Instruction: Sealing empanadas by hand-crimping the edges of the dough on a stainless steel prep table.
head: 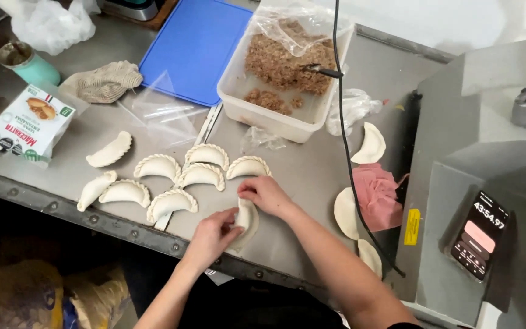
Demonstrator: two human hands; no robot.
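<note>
Together, left hand and right hand close their grip on the empanada between them; finished ones lie nearby.

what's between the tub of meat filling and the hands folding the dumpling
In the head view, bare metal table and a crumpled plastic scrap near the tub.

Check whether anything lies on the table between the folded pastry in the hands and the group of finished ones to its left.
Nothing visible does. Both hands, left hand and right hand, already pinch the folded pastry. Between it and the nearest finished pastry there is only bare metal table.
</note>
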